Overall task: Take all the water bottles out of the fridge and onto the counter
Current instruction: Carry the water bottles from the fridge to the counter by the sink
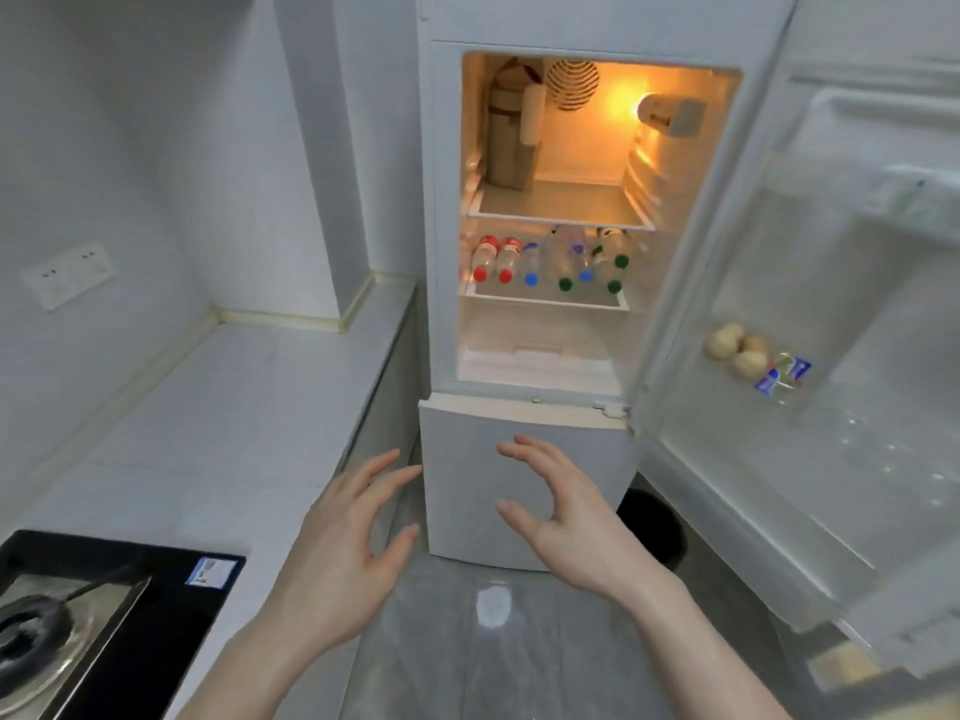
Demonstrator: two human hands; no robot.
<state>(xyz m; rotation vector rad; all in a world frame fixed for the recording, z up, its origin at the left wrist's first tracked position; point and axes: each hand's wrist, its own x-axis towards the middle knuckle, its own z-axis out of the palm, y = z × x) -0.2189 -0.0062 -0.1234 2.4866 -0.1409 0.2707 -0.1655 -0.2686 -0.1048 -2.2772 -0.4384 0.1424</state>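
The white fridge point(441, 200) stands open and lit inside. Several water bottles lie on its middle shelf point(545, 299), caps toward me: two red-capped bottles point(493, 259) at the left, blue-capped ones point(531, 265) in the middle, green-capped ones point(613, 267) at the right. My left hand point(343, 543) and my right hand point(566, 511) hover empty in front of the closed lower fridge door point(467, 459), fingers spread, well below the bottles. The white counter point(234, 407) runs along the left.
The upper fridge door point(805, 356) hangs open at the right, with potatoes point(737, 350) and a packet in its rack. A gas stove point(78, 615) sits on the counter's near end. A wall socket point(67, 275) is at left. A dark bin point(654, 522) stands beside the fridge.
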